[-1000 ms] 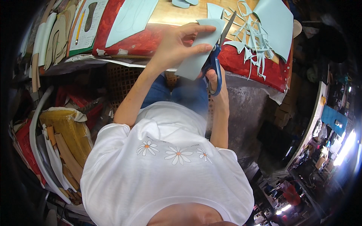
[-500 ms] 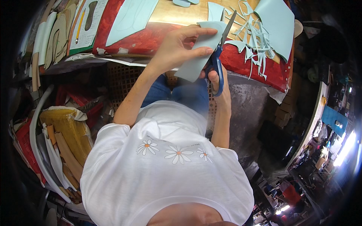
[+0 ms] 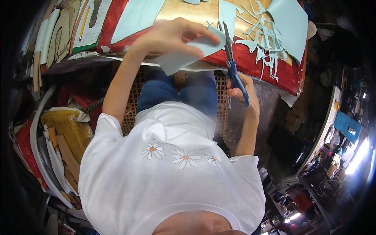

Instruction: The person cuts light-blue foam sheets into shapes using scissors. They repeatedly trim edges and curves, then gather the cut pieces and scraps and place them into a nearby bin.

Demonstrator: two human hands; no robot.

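The fingers of the left hand are closed on the piece: thumb and index finger show on its upper face, and the others are partly hidden. This grip seems meant to steady the piece while leaving its rounded end clear. The right hand is wrapped around the handles of the scissors, a thumb near one loop; just how its fingers sit in the loops cannot be told. The blades point away from the body, close together, near the rounded end; whether they touch it is unclear.

The piece is pale blue, thin, smooth and flat, one end rounded, the other squared off to a corner. It looks stiff enough to hold its shape in the air. It is raised over the near edge of the surface, tilted, its corner reaching past that edge, probably so the scissors have room.

Beyond, a tangle of scraps lies toward the surface's right edge, likely pushed out of the way, with a larger sheet beside it. Farther left, a panel with faint drawn outlines lies flat.
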